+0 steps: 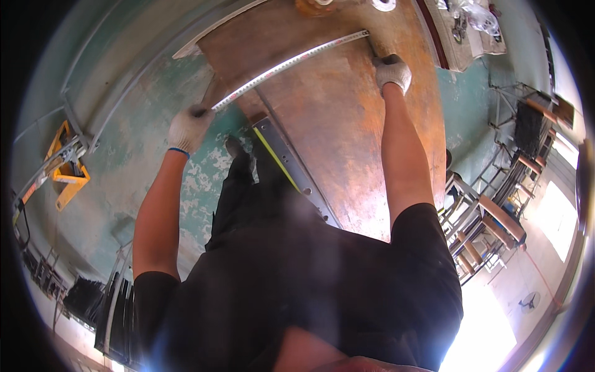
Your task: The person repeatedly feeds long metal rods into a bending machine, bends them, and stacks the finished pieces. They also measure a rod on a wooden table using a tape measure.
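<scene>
A measuring tape (291,62) stretches across a large rusty brown metal sheet (347,124) on the floor. My left hand (189,127), in a white work glove, pinches the tape's near end at the sheet's left edge. My right hand (393,71), also gloved, presses down on the sheet's far right part, close to the tape's other end. A long metal level (291,167) with a yellow stripe lies along the sheet's left edge, below the tape. My dark shirt and trousers fill the lower middle of the view.
The floor (155,180) is worn green paint. A yellow tool (65,167) sits at the far left beside metal rails. Metal-framed chairs or racks (489,217) stand at the right. A woven mat (465,37) with small items lies beyond the sheet.
</scene>
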### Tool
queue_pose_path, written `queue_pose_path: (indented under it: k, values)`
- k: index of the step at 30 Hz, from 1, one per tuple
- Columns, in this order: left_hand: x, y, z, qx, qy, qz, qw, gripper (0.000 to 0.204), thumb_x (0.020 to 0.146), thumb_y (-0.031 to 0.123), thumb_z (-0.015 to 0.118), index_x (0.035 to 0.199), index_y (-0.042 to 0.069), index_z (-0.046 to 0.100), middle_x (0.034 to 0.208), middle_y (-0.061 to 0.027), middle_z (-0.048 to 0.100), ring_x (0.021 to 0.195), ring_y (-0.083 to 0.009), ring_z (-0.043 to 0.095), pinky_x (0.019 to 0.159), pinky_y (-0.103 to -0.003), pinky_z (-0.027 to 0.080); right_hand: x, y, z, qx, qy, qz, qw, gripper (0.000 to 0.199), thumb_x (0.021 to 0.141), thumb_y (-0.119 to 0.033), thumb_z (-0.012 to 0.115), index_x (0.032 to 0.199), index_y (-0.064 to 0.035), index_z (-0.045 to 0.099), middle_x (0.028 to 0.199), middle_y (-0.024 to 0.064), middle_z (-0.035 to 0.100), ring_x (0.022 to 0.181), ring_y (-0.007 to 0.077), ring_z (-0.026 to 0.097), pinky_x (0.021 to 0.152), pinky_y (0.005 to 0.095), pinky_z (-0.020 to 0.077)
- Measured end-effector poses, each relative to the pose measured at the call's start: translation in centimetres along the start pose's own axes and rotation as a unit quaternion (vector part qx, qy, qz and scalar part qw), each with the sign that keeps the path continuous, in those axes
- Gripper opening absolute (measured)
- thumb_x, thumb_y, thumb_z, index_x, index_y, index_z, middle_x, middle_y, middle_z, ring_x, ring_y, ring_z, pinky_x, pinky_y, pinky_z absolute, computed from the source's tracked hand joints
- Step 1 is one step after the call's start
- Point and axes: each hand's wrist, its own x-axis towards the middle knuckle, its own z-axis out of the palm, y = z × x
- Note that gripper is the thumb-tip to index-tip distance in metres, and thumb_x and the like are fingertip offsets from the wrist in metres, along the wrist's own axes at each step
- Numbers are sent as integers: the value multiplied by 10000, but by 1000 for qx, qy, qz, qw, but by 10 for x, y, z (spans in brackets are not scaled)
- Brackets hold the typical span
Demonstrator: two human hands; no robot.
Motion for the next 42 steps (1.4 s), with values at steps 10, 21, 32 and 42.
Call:
queue_pose_path:
  k: [10, 21, 32, 42]
  values:
    - [2, -12, 9, -15, -15, 4, 1000, 430, 933, 446, 654, 1113, 74, 773, 977, -228, 757, 979, -420, 726, 870, -467, 567, 0, -3, 1, -5, 0, 1, 1000, 352, 820, -401, 844, 1031, -120, 818, 1038, 184, 787, 1005, 348, 756, 893, 443, 568]
    - [-12, 16, 13, -79, 16, 86, 993, 409, 919, 412, 735, 1110, 51, 742, 955, -197, 757, 927, -368, 745, 815, -426, 570, 0, 7, 15, -31, 37, -41, 998, 365, 855, -422, 806, 1041, -108, 803, 1056, 198, 777, 1031, 383, 741, 904, 475, 567]
    - [-18, 91, 62, -79, 88, 236, 965, 450, 891, 433, 782, 1091, 33, 737, 986, -180, 758, 962, -379, 732, 840, -464, 567, -48, 31, -20, -85, -2, 23, 996, 402, 929, -308, 745, 1237, -54, 696, 1232, 224, 723, 1180, 403, 688, 996, 502, 550]
    - [-14, 97, 89, 26, 185, 396, 899, 521, 804, 338, 872, 1179, 27, 685, 1029, -194, 719, 996, -407, 689, 858, -498, 558, -118, 107, -34, -98, -23, 47, 994, 316, 923, -297, 767, 1179, -112, 749, 1204, 199, 742, 1188, 400, 684, 979, 508, 553]
